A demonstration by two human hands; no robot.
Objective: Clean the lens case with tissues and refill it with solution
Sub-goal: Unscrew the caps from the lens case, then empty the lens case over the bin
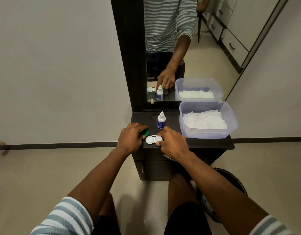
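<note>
A white lens case (152, 139) lies near the front edge of the dark dresser top (205, 143). My right hand (173, 144) grips the case's right end between thumb and fingers. My left hand (131, 137) holds a green cap (145, 132) just left of the case. A small white solution bottle (161, 120) with a blue label stands upright behind the case. A clear plastic tub (209, 133) holding white tissues (204, 121) sits at the right of the dresser top.
A tall mirror (171, 48) stands behind the dresser and reflects the hands, the bottle and the tub. A dark round bin (231, 180) sits on the floor at the right. A plain wall is to the left.
</note>
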